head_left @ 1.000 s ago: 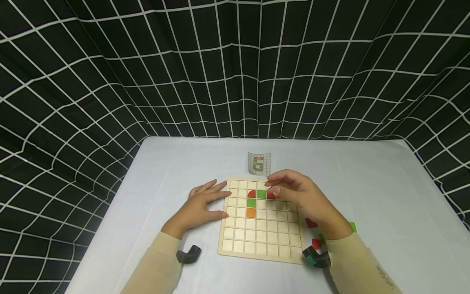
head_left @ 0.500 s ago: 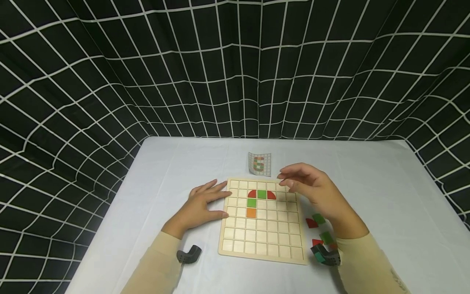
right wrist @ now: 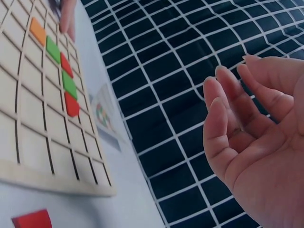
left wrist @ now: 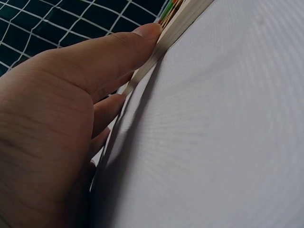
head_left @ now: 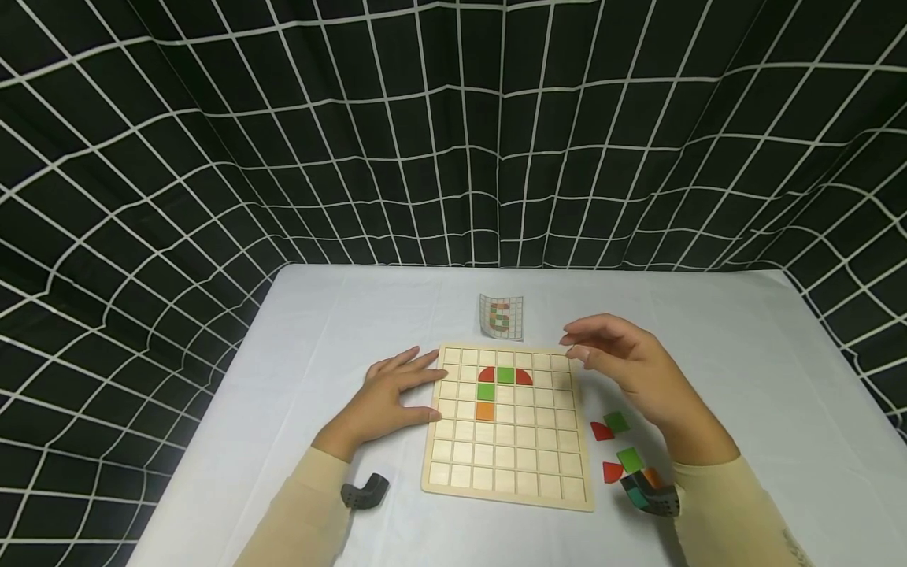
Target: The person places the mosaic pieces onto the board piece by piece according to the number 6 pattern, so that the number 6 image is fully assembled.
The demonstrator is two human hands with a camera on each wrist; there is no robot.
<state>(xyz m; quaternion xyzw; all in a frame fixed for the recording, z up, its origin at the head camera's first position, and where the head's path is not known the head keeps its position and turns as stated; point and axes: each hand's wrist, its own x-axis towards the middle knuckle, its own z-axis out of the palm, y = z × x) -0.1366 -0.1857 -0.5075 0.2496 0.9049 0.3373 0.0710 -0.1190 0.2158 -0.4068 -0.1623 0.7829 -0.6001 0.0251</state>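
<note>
Pale wooden sq. grid board: L hand touches edge, fingers spread. R hand nr far R corner, fingers loosely bent.

On my feed, the board looks like wood, smooth + matt. Tiles in it: smooth, low sheen. Tablecloth under the board: matt cloth w/ faint creases. Curtain behind the board: soft cloth. Sheet just past the board: thin, prob. paper. Wrist pieces either side of the board: matt plastic. Sleeves: cloth.
</note>
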